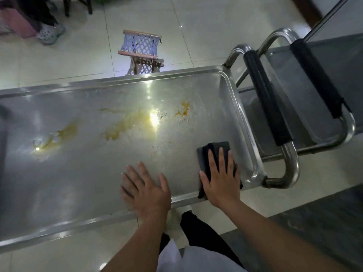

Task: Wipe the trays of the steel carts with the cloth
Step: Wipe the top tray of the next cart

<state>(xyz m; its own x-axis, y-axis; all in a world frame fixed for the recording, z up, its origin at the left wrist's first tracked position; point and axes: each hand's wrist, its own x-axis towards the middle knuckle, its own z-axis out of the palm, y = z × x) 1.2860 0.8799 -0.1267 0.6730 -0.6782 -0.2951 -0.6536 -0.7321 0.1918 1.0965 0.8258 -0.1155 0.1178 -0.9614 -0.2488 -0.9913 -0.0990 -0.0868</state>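
Observation:
A long steel cart tray fills the middle of the view, with yellow-orange stains smeared across its surface. A folded dark cloth lies flat in the tray's near right corner. My right hand presses down on the cloth with straight, spread fingers. My left hand rests flat on the bare tray near its front rim, a little left of the cloth, fingers spread.
A second steel cart stands to the right, its padded handles close against the first cart's handle. A small woven stool sits on the tiled floor beyond the tray. Another person's foot is at the far left.

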